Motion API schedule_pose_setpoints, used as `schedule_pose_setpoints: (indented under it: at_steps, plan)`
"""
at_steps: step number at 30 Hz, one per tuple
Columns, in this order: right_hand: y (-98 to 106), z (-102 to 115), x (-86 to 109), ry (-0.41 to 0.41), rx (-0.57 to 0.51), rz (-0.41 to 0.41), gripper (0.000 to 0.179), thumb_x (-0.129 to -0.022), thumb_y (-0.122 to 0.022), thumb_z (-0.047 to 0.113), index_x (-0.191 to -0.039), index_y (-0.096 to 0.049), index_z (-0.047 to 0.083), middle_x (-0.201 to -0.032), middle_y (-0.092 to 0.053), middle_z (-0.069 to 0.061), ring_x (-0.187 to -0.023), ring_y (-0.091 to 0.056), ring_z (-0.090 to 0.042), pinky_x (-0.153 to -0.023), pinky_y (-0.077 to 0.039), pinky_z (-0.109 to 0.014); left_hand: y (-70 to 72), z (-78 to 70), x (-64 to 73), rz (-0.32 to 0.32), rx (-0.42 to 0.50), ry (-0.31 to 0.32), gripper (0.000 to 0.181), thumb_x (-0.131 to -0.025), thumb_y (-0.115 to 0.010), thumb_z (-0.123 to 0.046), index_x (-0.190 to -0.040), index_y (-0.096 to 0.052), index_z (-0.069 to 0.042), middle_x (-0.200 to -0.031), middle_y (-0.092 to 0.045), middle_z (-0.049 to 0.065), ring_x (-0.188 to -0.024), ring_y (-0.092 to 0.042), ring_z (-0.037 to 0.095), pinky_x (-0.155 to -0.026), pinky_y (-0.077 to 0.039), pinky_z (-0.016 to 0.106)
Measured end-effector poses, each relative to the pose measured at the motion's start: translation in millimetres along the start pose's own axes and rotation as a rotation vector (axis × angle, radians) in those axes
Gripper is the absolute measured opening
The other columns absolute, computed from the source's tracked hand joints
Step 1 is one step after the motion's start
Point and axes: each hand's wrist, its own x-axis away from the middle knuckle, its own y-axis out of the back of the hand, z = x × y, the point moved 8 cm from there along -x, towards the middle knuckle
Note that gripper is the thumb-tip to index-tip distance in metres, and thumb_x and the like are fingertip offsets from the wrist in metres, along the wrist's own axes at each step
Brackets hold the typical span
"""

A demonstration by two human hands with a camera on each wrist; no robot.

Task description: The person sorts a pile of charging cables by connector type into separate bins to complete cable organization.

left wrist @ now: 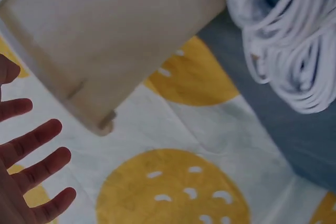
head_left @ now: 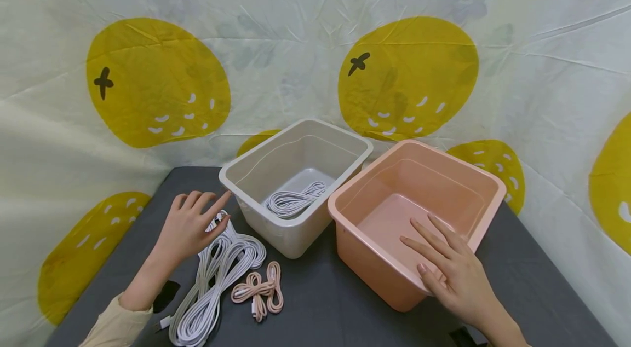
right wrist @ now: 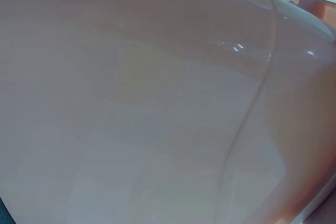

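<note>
My left hand (head_left: 192, 224) hovers by the left corner of a beige plastic bin (head_left: 291, 240), its fingers spread and holding nothing. Below it, a bundle of white cables (head_left: 236, 265) lies on the table, and a smaller tied pink cable (head_left: 270, 285) sits just right of that. Inside the beige bin rests a coiled white cable (head_left: 288, 203). My right hand (head_left: 458, 281) extends straight fingers over the near rim of a pink bin (head_left: 370, 270); whether it touches the rim, I cannot tell. In the left wrist view, spread fingers (left wrist: 39, 169) are apart from the beige bin.
The two bins stand side by side on a dark grey table (head_left: 315, 314). A pale curtain (head_left: 281, 73) printed with yellow fruit hangs behind and beside the table. The pink bin's wall (right wrist: 142, 114) fills most of the right wrist view.
</note>
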Motion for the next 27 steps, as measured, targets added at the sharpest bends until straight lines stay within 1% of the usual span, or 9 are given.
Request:
schedule_pose_setpoints:
  at_steps: [3, 6, 11, 14, 20, 21, 23, 25, 27]
  plan:
    - [0, 0, 0.5, -0.003, -0.001, 0.006, 0.036, -0.091, -0.042, 0.037, -0.113, -0.062, 0.017, -0.133, -0.048, -0.005, -0.134, -0.028, -0.021, -0.109, -0.011, -0.02, -9.2, 2.7, 15.8, 0.029, -0.002, 0.056, 0.058, -0.094, -0.019, -0.046, -0.112, -0.061, -0.01, -0.088, -0.058, 0.013, -0.078, -0.051, 0.031, -0.067, -0.039, 0.047]
    - [-1, 0, 0.8, -0.005, -0.003, 0.011, 0.035, -0.09, -0.043, 0.035, -0.114, -0.062, 0.017, -0.134, -0.047, -0.005, -0.134, -0.028, -0.022, -0.109, -0.01, -0.021, -19.8, 5.2, 29.8, 0.077, 0.012, 0.089, 0.061, -0.094, -0.017, -0.047, -0.111, -0.061, -0.009, -0.088, -0.058, 0.014, -0.08, -0.051, 0.031, -0.068, -0.038, 0.048]
    - [-1, -1, 1.0, -0.005, -0.002, 0.013, 0.035, -0.089, -0.044, 0.034, -0.114, -0.062, 0.017, -0.134, -0.047, -0.005, -0.133, -0.028, -0.022, -0.11, -0.01, -0.021, -32.7, 5.7, 48.4, 0.144, 0.042, 0.086, 0.064, -0.094, -0.013, -0.048, -0.109, -0.062, -0.01, -0.088, -0.058, 0.013, -0.08, -0.05, 0.03, -0.069, -0.037, 0.048]
    - [-1, -1, 1.0, -0.006, 0.0, 0.013, 0.035, -0.09, -0.043, 0.035, -0.114, -0.062, 0.017, -0.134, -0.048, -0.005, -0.134, -0.028, -0.022, -0.109, -0.01, -0.021, -37.0, 4.9, 58.8, 0.172, 0.044, 0.084, 0.066, -0.093, -0.012, -0.049, -0.107, -0.063, -0.011, -0.088, -0.057, 0.011, -0.08, -0.05, 0.029, -0.068, -0.037, 0.047]
    - [0, 0, 0.7, -0.003, -0.001, 0.007, 0.037, -0.091, -0.041, 0.037, -0.113, -0.062, 0.017, -0.133, -0.048, -0.006, -0.134, -0.028, -0.021, -0.11, -0.011, -0.021, -42.7, 5.4, 79.0, 0.217, 0.037, 0.112, 0.067, -0.093, -0.011, -0.051, -0.108, -0.063, -0.012, -0.087, -0.057, 0.01, -0.078, -0.049, 0.028, -0.066, -0.037, 0.045]
    - [0, 0, 0.8, -0.003, -0.002, 0.005, 0.036, -0.091, -0.042, 0.037, -0.113, -0.062, 0.017, -0.133, -0.048, -0.006, -0.134, -0.028, -0.021, -0.109, -0.011, -0.021, -44.0, 5.7, 81.6, 0.227, 0.039, 0.117, 0.064, -0.093, -0.015, -0.05, -0.109, -0.063, -0.012, -0.087, -0.057, 0.01, -0.078, -0.049, 0.028, -0.066, -0.036, 0.045]
    - [0, 0, 1.0, -0.005, 0.0, 0.004, 0.036, -0.091, -0.042, 0.037, -0.113, -0.062, 0.017, -0.134, -0.048, -0.005, -0.134, -0.028, -0.021, -0.109, -0.011, -0.021, -48.1, 6.2, 86.3, 0.253, 0.04, 0.125, 0.053, -0.092, -0.027, -0.048, -0.109, -0.063, -0.011, -0.087, -0.057, 0.01, -0.078, -0.048, 0.028, -0.066, -0.036, 0.046]
    - [0, 0, 1.2, -0.008, 0.0, 0.005, 0.035, -0.09, -0.043, 0.036, -0.113, -0.062, 0.017, -0.134, -0.048, -0.004, -0.134, -0.028, -0.021, -0.109, -0.011, -0.02, -53.4, 6.4, 90.4, 0.282, 0.032, 0.126, 0.044, -0.088, -0.041, -0.044, -0.108, -0.062, -0.011, -0.088, -0.057, 0.01, -0.078, -0.048, 0.027, -0.066, -0.037, 0.046]
    - [0, 0, 1.6, -0.016, -0.002, 0.013, 0.034, -0.09, -0.044, 0.035, -0.113, -0.062, 0.017, -0.134, -0.048, -0.004, -0.134, -0.027, -0.02, -0.109, -0.011, -0.02, -58.9, 6.0, 94.0, 0.306, 0.024, 0.117, 0.04, -0.082, -0.051, -0.039, -0.108, -0.062, -0.011, -0.088, -0.057, 0.011, -0.078, -0.048, 0.028, -0.067, -0.037, 0.047]
